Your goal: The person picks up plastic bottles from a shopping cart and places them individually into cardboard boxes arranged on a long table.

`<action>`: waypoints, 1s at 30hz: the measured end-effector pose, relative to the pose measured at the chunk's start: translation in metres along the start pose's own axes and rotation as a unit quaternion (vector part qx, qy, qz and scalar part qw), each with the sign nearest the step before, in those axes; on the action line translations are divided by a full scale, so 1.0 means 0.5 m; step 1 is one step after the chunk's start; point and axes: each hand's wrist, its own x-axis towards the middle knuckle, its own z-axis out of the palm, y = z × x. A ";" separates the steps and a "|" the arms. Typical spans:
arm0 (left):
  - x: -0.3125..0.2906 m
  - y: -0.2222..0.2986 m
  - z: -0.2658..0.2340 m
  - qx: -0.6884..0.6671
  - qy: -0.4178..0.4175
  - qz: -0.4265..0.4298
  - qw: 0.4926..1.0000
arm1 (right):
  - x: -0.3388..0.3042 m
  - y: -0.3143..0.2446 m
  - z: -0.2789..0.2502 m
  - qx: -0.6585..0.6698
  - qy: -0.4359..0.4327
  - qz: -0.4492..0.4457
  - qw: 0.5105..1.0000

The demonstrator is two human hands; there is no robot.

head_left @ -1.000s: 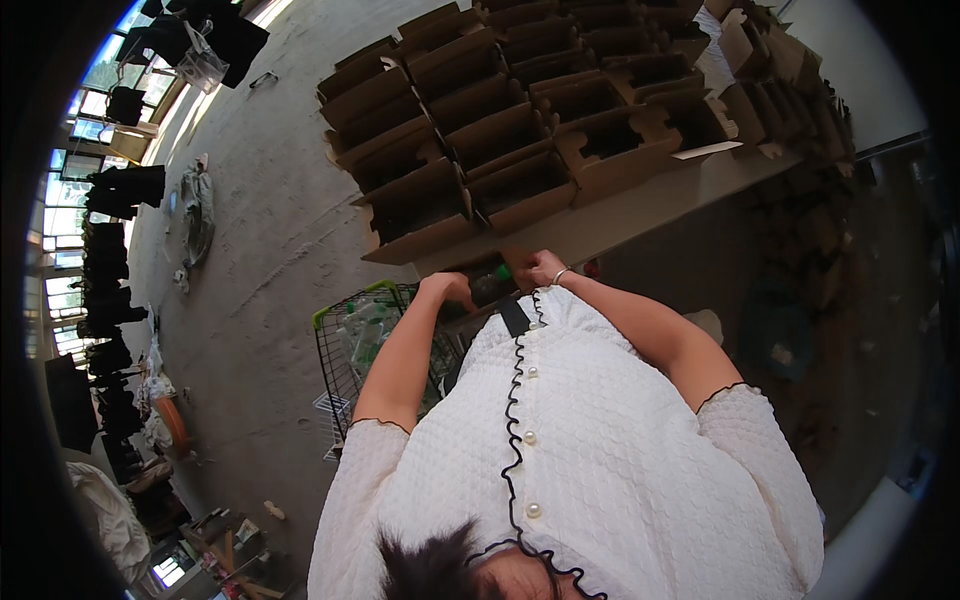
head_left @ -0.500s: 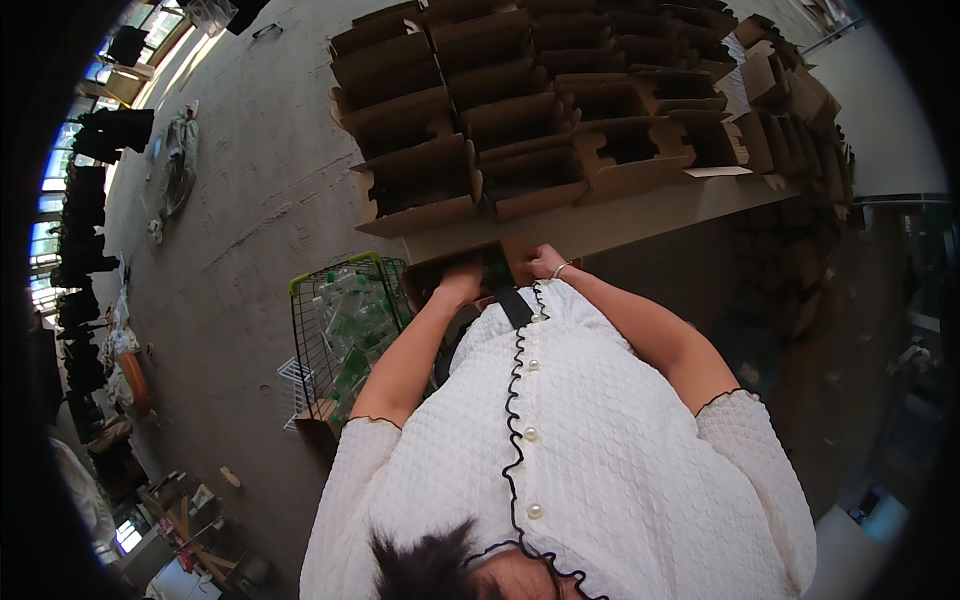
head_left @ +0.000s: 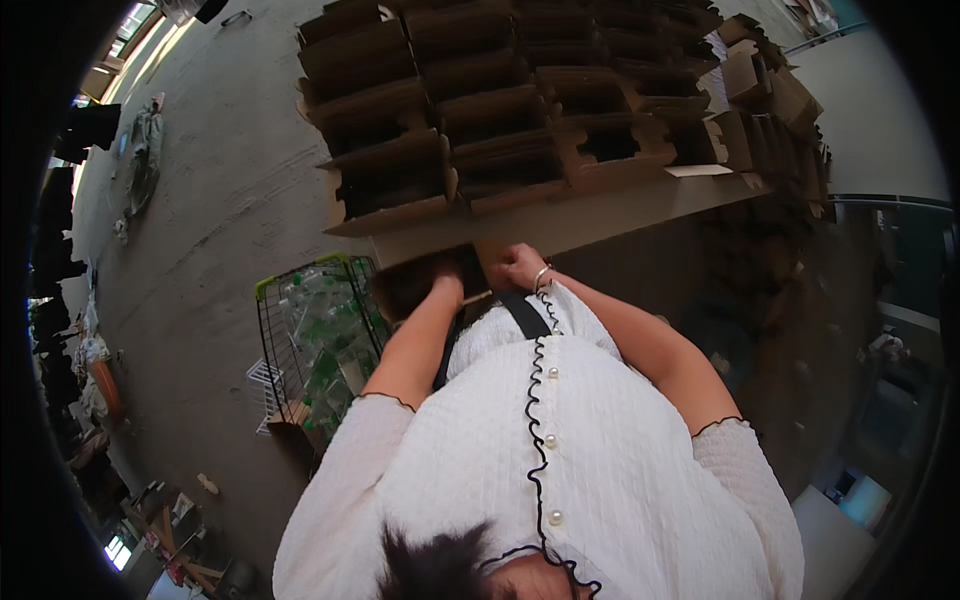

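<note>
The left hand point(head_left: 447, 284) reaches inside a box point(head_left: 398, 290), grip hidden; the right hand point(head_left: 520, 267), curled, hold unclear, meets its three-o'clock flap point(head_left: 489, 255), basket point(head_left: 265, 288) at eight.

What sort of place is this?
Probably a packing area in a workshop or small warehouse: rows of open cardboard boxes, a wire basket of what look like clear bottles, and a concrete-looking floor.
</note>
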 end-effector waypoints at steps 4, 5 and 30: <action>-0.037 -0.037 -0.085 -0.156 -0.113 -0.089 0.977 | -0.017 -0.051 0.000 0.138 -0.045 0.096 0.985; -0.045 -0.041 -0.048 -0.227 -0.049 -0.146 0.962 | -0.021 -0.077 0.004 0.150 -0.053 0.099 0.982; -0.265 -0.054 0.218 -0.816 0.292 -0.191 0.460 | -0.039 -0.238 0.028 -0.282 0.047 -0.033 0.958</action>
